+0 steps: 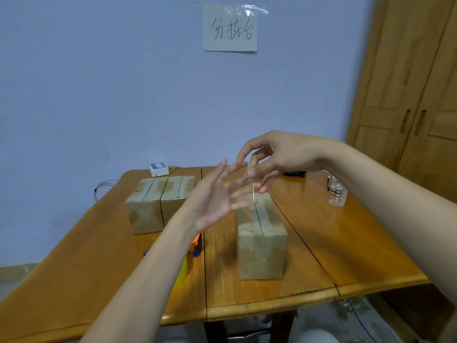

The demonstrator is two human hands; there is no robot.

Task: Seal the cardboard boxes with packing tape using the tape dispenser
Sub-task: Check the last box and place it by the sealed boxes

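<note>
Above the tabletop (pixel 309 233), the right hand (pixel 279 157) is pinching a clear tape strip (pixel 243 184) off the left hand (pixel 217 196), whose fingers are spreading apart, likely needing pressing onto the near box (pixel 259 243) next.

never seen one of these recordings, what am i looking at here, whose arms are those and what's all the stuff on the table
There is only one picture, taken by a camera worn on a person's head, looking forward and down. The two bare arms are that person's own; there is no machine.

The left hand is open, fingers spread. The right hand has its fingers curled and seems to pinch a clear strip of tape stretched between the hands; it is see-through and blurred, so hard to be sure.

On the wooden table stand two cardboard boxes: one box on the left and a box near the middle, just below the hands. The orange, blue and yellow thing mostly hidden under the left forearm is probably the tape dispenser. At the right stands a clear plastic bottle, at the back a small white device. A handwritten paper sign is taped to the wall.
</note>
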